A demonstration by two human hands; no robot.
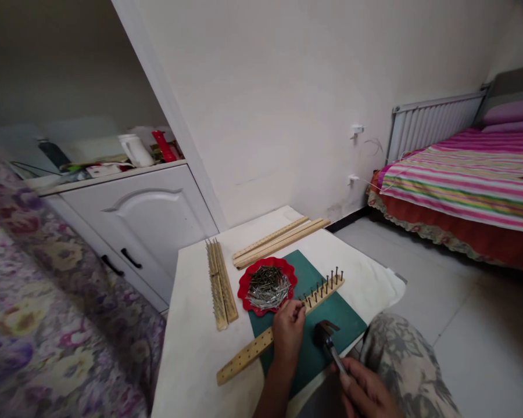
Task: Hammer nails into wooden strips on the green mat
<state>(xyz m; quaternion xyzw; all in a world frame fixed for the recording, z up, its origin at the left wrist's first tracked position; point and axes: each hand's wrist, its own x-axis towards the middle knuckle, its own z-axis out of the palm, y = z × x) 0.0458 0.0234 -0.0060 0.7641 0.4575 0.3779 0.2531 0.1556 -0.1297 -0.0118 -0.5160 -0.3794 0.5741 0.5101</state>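
A wooden strip (246, 356) with a row of holes lies slantwise across a green mat (345, 318). Several dark nails (326, 283) stand upright in its far right part. My left hand (287, 330) rests over the middle of the strip, thumb and fingers pinched on what looks like a nail, mostly hidden by the fingertips. In my right hand (366, 388) is a claw hammer (336, 359), gripped by the handle, its head above the mat just right of my left hand. A red scalloped dish (243, 284) holding dark and silvery nails (268, 287) sits beyond my left hand.
Bare wooden strips (283, 241) lie at the table's back edge. Nail-studded strips (221, 284) are on the left of the white table (187, 348). My knee (405, 360) is near the right edge. A white cabinet (143, 232) and a bed (466, 174) stand beyond.
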